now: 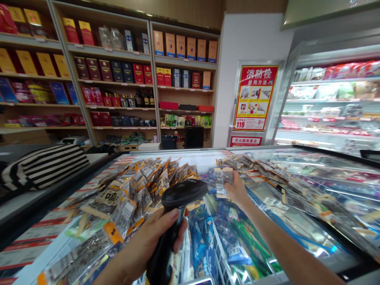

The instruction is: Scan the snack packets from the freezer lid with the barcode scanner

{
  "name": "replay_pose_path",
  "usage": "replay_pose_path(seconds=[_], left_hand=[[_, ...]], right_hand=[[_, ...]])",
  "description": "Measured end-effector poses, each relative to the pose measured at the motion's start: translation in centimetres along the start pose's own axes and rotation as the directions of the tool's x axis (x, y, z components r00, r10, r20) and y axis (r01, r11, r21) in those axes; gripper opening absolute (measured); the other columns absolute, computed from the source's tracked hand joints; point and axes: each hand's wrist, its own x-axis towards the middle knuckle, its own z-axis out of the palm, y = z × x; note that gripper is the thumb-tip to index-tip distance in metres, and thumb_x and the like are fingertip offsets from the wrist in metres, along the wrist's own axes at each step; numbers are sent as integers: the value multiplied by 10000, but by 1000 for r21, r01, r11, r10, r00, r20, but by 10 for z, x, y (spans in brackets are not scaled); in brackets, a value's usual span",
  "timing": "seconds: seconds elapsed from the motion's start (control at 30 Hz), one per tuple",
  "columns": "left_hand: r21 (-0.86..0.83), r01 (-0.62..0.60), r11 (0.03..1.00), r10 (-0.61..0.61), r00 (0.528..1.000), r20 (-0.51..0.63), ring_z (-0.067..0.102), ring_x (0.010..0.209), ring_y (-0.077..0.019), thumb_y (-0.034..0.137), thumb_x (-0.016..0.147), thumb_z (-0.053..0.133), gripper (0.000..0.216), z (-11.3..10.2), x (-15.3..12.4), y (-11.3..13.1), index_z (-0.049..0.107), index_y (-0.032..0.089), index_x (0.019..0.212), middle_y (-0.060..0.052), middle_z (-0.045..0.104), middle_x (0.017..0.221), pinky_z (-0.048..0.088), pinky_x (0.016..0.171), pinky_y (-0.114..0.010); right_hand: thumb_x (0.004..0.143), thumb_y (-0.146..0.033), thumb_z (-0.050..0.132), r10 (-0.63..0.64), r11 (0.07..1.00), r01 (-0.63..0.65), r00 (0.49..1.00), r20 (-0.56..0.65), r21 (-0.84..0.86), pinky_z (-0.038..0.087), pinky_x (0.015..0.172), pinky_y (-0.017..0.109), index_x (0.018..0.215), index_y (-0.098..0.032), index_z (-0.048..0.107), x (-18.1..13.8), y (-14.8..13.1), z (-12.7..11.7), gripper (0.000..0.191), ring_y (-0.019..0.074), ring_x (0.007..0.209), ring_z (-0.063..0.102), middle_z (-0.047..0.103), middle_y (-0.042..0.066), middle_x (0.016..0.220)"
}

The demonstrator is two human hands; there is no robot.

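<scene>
My left hand (166, 233) is wrapped round the handle of a black handheld barcode scanner (184, 190), whose head points toward the right. Farther out, my right hand (236, 188) grips a small snack packet (221, 180) with a printed label facing me. To the left of the scanner lies a big heap of similar orange-edged snack packets (145, 186) on the freezer's top. More packets (267, 170) are spread along the right side. Below both hands, wire baskets hold blue ice-cream wrappers (202, 241) and green ones (249, 241).
The chest freezer's dark frame (59, 190) runs along the left. Beside it rests a black-and-white striped bag (50, 166). Shelves of boxed goods (115, 71) stand behind, next to a red fire-hydrant notice (255, 97). A lit refrigerated display (335, 103) is at the right.
</scene>
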Motion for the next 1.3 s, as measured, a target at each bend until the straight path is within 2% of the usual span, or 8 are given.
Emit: replay_pose_path(seconds=[0.27, 0.47, 0.63, 0.77, 0.9, 1.1, 1.2, 1.3], left_hand=[[97, 17, 995, -13, 999, -49, 444, 458, -85, 385, 735, 469, 241, 1, 1, -1, 480, 154, 666, 2, 524, 568, 318, 481, -222], [121, 8, 993, 0, 998, -69, 441, 441, -86, 394, 713, 491, 248, 3, 1, -2, 500, 147, 705, 1, 529, 552, 311, 455, -216], [123, 5, 992, 2, 999, -54, 446, 441, -90, 415, 701, 502, 263, 0, 2, -2, 503, 152, 696, 1, 535, 550, 323, 457, -220], [120, 4, 993, 11, 993, -118, 446, 439, -88, 422, 716, 482, 253, -2, 3, 1, 496, 169, 716, 16, 537, 542, 327, 461, -218], [100, 15, 995, 3, 985, -171, 433, 414, -84, 446, 695, 497, 284, 0, 4, 2, 504, 163, 711, 25, 525, 512, 329, 444, -217], [137, 13, 991, 17, 976, -216, 424, 401, -83, 448, 671, 518, 296, 2, 6, 1, 513, 154, 643, 21, 515, 475, 325, 419, -206], [138, 43, 989, -6, 967, -255, 425, 405, -86, 455, 667, 518, 302, 3, 5, 2, 512, 156, 628, 15, 519, 463, 329, 423, -203], [147, 73, 986, -33, 966, -256, 437, 411, -95, 462, 664, 517, 310, 2, 5, 2, 518, 159, 602, 6, 523, 456, 341, 430, -207]], right_hand=[[573, -158, 410, 48, 999, -48, 998, 47, 12, 412, 675, 287, 940, -183, 411, 2, 0, -6, 368, 168, 719, 547, 576, 12, 769], [576, -157, 413, 58, 997, -61, 995, 85, 37, 420, 668, 272, 984, -179, 401, 4, 4, -8, 408, 162, 732, 557, 594, 15, 793], [590, -163, 414, 59, 997, -56, 996, 72, -52, 419, 695, 282, 1033, -193, 406, 1, 9, -4, 444, 164, 768, 560, 600, 17, 859], [623, -193, 424, 126, 979, -107, 987, 99, -174, 423, 711, 316, 1064, -181, 421, -1, 9, 13, 441, 191, 774, 571, 608, 40, 854], [741, -322, 341, 140, 976, -116, 982, 126, -186, 372, 836, 356, 1118, -126, 428, -1, -9, 45, 433, 229, 1008, 485, 555, 125, 1041], [792, -428, 300, 125, 955, 2, 903, 410, -295, 230, 936, 450, 1223, -193, 317, -20, -43, 95, 491, 235, 1177, 294, 380, 104, 1258], [797, -442, 292, 108, 956, 22, 901, 421, -294, 193, 942, 477, 1255, -189, 262, -25, -44, 102, 523, 244, 1201, 246, 319, 115, 1296], [805, -476, 213, 118, 960, -22, 935, 334, -279, 217, 945, 448, 1260, -171, 266, -10, -32, 88, 550, 236, 1203, 250, 314, 123, 1300]])
